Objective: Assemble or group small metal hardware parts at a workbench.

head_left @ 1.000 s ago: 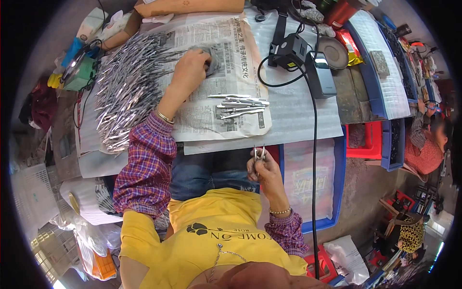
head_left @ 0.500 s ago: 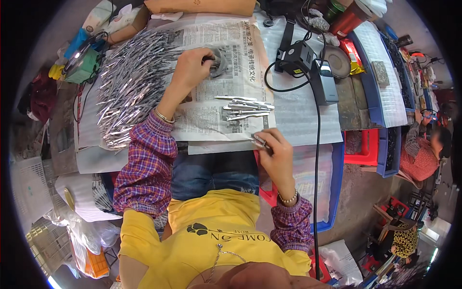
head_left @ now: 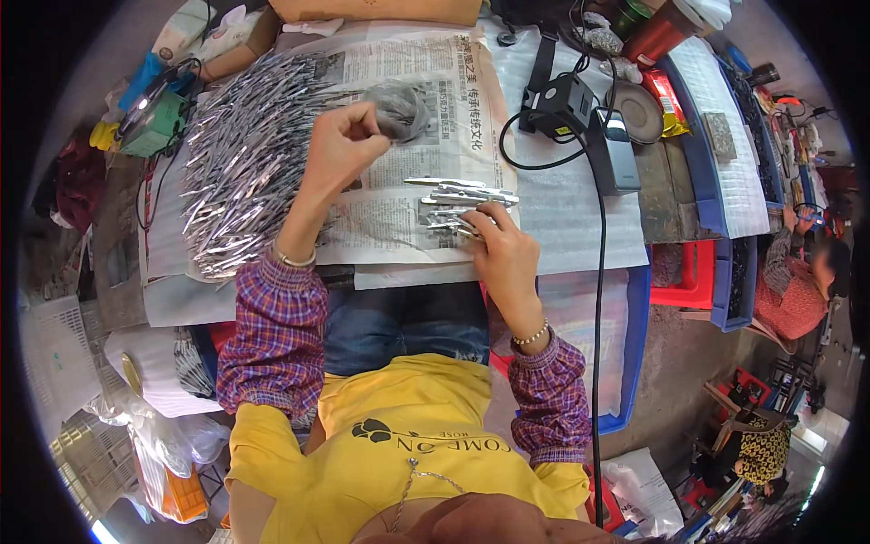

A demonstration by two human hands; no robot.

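My left hand (head_left: 347, 150) is pinched closed beside a round, clear plastic bag or dish (head_left: 400, 112) of small grey bits. What sits between its fingertips, if anything, is too small to make out. My right hand (head_left: 505, 257) has its bent fingers at the near right end of a small pile of thin silvery metal pieces (head_left: 458, 193), and its fingertips close on one of them. To the left of my left hand spreads a large heap of similar slim, pointed metal pieces (head_left: 249, 154). Newspaper (head_left: 381, 231) lies beneath all of these.
A black corded device (head_left: 559, 107) stands right of the newspaper, with a grey box-shaped unit (head_left: 613, 154) beside it. Its black cable runs down past my right arm. A round metal dish (head_left: 637, 113) and a red cup (head_left: 654, 45) sit further back. Another person (head_left: 797, 286) sits far right.
My left hand has moved back from the plastic-held bits, to the left and nearer. My right hand has moved up from the table's front edge onto the small metal pile.
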